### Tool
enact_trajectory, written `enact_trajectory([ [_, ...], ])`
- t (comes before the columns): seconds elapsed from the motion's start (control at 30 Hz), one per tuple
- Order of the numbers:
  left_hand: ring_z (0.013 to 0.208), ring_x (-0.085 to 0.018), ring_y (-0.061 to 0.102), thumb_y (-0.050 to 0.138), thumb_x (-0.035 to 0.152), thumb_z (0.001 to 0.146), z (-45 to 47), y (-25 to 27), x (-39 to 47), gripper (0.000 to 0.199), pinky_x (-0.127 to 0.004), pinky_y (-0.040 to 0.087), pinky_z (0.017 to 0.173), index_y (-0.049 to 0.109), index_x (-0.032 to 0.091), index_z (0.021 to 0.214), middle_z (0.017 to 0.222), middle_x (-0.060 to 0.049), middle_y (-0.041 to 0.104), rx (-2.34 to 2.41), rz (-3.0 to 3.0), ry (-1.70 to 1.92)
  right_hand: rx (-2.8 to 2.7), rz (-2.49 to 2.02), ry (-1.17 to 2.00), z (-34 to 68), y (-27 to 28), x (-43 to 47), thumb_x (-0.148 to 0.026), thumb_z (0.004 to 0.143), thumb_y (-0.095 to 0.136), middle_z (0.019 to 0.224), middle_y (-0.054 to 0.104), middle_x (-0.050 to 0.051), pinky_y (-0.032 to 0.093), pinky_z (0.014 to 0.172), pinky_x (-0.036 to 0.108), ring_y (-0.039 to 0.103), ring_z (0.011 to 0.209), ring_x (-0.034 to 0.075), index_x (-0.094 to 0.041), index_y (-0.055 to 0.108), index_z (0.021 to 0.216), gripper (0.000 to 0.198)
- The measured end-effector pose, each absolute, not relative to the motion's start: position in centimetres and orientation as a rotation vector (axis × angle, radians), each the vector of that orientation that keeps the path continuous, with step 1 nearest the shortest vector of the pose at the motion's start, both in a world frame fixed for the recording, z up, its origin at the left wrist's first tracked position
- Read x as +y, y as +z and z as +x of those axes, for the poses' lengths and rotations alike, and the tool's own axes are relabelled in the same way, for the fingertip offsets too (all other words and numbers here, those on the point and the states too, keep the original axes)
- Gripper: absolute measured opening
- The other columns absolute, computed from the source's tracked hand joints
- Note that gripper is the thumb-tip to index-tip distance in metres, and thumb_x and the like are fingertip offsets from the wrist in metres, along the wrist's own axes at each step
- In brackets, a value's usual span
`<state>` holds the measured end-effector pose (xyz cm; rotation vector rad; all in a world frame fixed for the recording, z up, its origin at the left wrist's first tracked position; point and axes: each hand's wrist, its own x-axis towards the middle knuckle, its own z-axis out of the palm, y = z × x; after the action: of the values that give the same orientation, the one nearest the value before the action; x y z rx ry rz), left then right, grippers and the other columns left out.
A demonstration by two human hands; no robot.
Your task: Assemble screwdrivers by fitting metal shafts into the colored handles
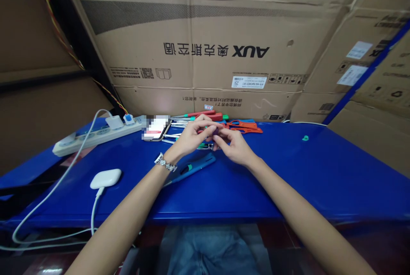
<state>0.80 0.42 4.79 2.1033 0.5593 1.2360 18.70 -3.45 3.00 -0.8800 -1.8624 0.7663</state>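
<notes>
My left hand (195, 135) and my right hand (235, 144) meet above the middle of the table. Their bent fingers close around a small dark purple piece (215, 131), mostly hidden, so its kind cannot be made out. Just below my left hand lies a blue long-nosed lighter (197, 166) with a green switch and a thin metal rod. Behind my hands are several red lighters (211, 116) with metal rods, partly covered by my fingers. Orange plastic handle parts (246, 129) lie beyond my right hand.
On the blue table (320, 176) are a phone (156, 129), a white power strip (96, 136) and a white earphone case (106, 178) with a cable. A small green piece (305, 138) lies to the right. A cardboard wall (144, 53) stands behind.
</notes>
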Motion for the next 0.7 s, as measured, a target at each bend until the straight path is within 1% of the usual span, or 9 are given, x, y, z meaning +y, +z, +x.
enact_trajectory([
  [0.1, 0.086, -0.018, 0.057, 0.066, 0.041, 0.088, 1.1, 4.6, 0.6, 0.023, -0.033, 0.046, 0.079, 0.075, 0.020, 0.089, 0.085, -0.005, 0.059, 0.582, 2.080, 1.279, -1.878, -0.870, 0.750, 18.5, 2.7, -3.5, -0.038, 0.093, 0.053, 0.086, 0.073, 0.005, 0.055, 0.064, 0.030, 0.066, 0.064, 0.016, -0.018, 0.068, 0.097, 0.026],
  [0.2, 0.075, -0.015, 0.056, 0.075, 0.041, 0.079, 1.6, 4.5, 0.7, 0.025, -0.030, 0.045, 0.071, 0.068, 0.017, 0.076, 0.079, -0.002, 0.057, 0.628, 1.978, 1.360, -1.755, -0.904, 0.662, 17.6, 1.9, -3.4, -0.038, 0.086, 0.065, 0.082, 0.071, 0.002, 0.052, 0.059, 0.027, 0.063, 0.060, 0.014, -0.019, 0.063, 0.108, 0.029],
  [0.23, 0.072, -0.014, 0.055, 0.078, 0.041, 0.076, 1.7, 4.4, 0.7, 0.028, -0.029, 0.043, 0.068, 0.064, 0.016, 0.072, 0.076, -0.001, 0.055, 0.646, 1.944, 1.382, -1.679, -0.915, 0.648, 17.3, 1.6, -3.3, -0.039, 0.082, 0.069, 0.078, 0.070, 0.001, 0.051, 0.057, 0.026, 0.062, 0.058, 0.014, -0.019, 0.062, 0.106, 0.032],
  [0.33, 0.070, -0.014, 0.054, 0.083, 0.040, 0.070, 1.9, 4.5, 0.6, 0.035, -0.028, 0.041, 0.065, 0.057, 0.016, 0.067, 0.073, 0.000, 0.054, 0.680, 1.914, 1.423, -1.500, -0.908, 0.720, 16.7, 1.1, -2.9, -0.044, 0.075, 0.076, 0.072, 0.067, 0.000, 0.052, 0.054, 0.026, 0.062, 0.056, 0.014, -0.020, 0.057, 0.083, 0.032],
  [0.4, 0.073, -0.014, 0.054, 0.081, 0.041, 0.072, 1.7, 4.7, 0.4, 0.032, -0.028, 0.042, 0.067, 0.061, 0.017, 0.072, 0.078, -0.001, 0.057, 0.692, 1.952, 1.404, -1.488, -0.892, 0.797, 16.7, 1.2, -2.8, -0.047, 0.075, 0.075, 0.073, 0.068, 0.001, 0.054, 0.053, 0.027, 0.063, 0.055, 0.015, -0.020, 0.056, 0.078, 0.033],
  [0.47, 0.078, -0.016, 0.055, 0.072, 0.044, 0.081, 1.3, 4.8, 0.3, 0.027, -0.030, 0.044, 0.071, 0.068, 0.018, 0.084, 0.085, -0.004, 0.060, 0.669, 2.020, 1.340, -1.545, -0.879, 0.849, 17.1, 1.5, -2.9, -0.047, 0.078, 0.072, 0.077, 0.070, 0.003, 0.055, 0.054, 0.028, 0.064, 0.055, 0.015, -0.019, 0.059, 0.081, 0.031],
  [0.53, 0.084, -0.018, 0.056, 0.062, 0.046, 0.089, 0.9, 5.0, 0.2, 0.029, -0.032, 0.047, 0.074, 0.072, 0.019, 0.093, 0.089, -0.006, 0.060, 0.625, 2.077, 1.265, -1.629, -0.872, 0.864, 17.6, 1.9, -3.1, -0.047, 0.083, 0.067, 0.083, 0.072, 0.005, 0.054, 0.054, 0.028, 0.064, 0.055, 0.014, -0.018, 0.063, 0.087, 0.029],
  [0.6, 0.086, -0.018, 0.056, 0.059, 0.046, 0.091, 0.8, 5.0, 0.2, 0.031, -0.031, 0.047, 0.073, 0.074, 0.019, 0.092, 0.088, -0.006, 0.058, 0.595, 2.096, 1.237, -1.715, -0.869, 0.855, 17.9, 2.3, -3.4, -0.044, 0.088, 0.060, 0.088, 0.073, 0.006, 0.053, 0.054, 0.027, 0.064, 0.055, 0.014, -0.018, 0.065, 0.093, 0.028],
  [0.7, 0.080, -0.017, 0.056, 0.066, 0.044, 0.086, 1.2, 4.8, 0.3, 0.028, -0.030, 0.047, 0.070, 0.073, 0.018, 0.084, 0.083, -0.005, 0.058, 0.619, 2.069, 1.298, -1.765, -0.898, 0.749, 17.9, 2.4, -3.5, -0.040, 0.088, 0.061, 0.088, 0.073, 0.005, 0.052, 0.055, 0.027, 0.063, 0.057, 0.013, -0.018, 0.067, 0.100, 0.027],
])
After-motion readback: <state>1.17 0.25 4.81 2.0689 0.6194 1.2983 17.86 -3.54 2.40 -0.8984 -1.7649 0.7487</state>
